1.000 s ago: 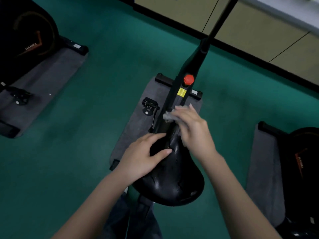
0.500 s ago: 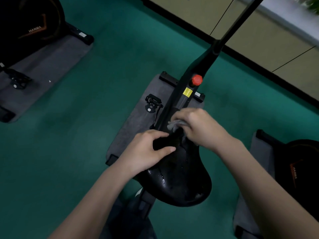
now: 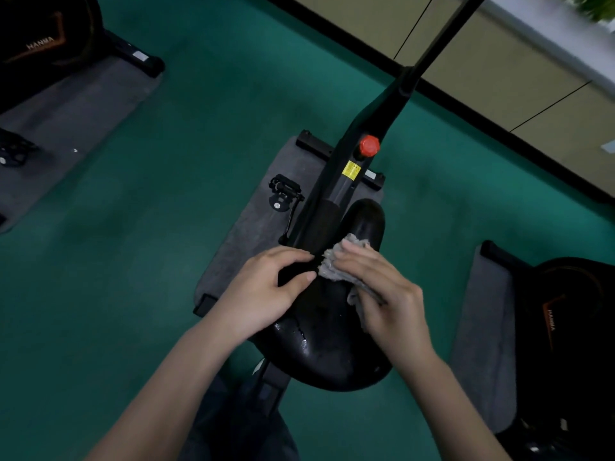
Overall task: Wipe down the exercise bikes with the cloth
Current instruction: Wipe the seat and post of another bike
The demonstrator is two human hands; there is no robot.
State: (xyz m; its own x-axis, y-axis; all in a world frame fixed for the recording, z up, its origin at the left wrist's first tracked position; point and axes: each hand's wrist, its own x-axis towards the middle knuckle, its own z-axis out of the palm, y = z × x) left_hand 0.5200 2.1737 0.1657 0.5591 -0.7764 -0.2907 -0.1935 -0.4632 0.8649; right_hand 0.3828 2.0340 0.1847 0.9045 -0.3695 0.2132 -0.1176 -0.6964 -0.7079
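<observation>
The black saddle (image 3: 326, 354) of the middle exercise bike (image 3: 362, 128) fills the centre of the view, shiny with wet streaks. My left hand (image 3: 266, 287) grips the saddle's left side, thumb and fingers curled round its edge. My right hand (image 3: 386, 301) holds the bunched grey cloth (image 3: 331, 266) down on the middle of the saddle, just right of my left fingertips. The saddle's rounded nose shows beyond the cloth.
A red knob (image 3: 369, 145) and a yellow sticker sit on the bike's frame, with a pedal (image 3: 283, 191) to its left over a grey mat (image 3: 253, 224). Other bikes stand at far left (image 3: 40, 38) and right (image 3: 572, 327) on green floor. A beige wall (image 3: 499, 78) runs behind.
My right hand has drawn the cloth back from the saddle's nose toward the middle, uncovering the nose. My left hand keeps its grip. The view has swung slightly.
</observation>
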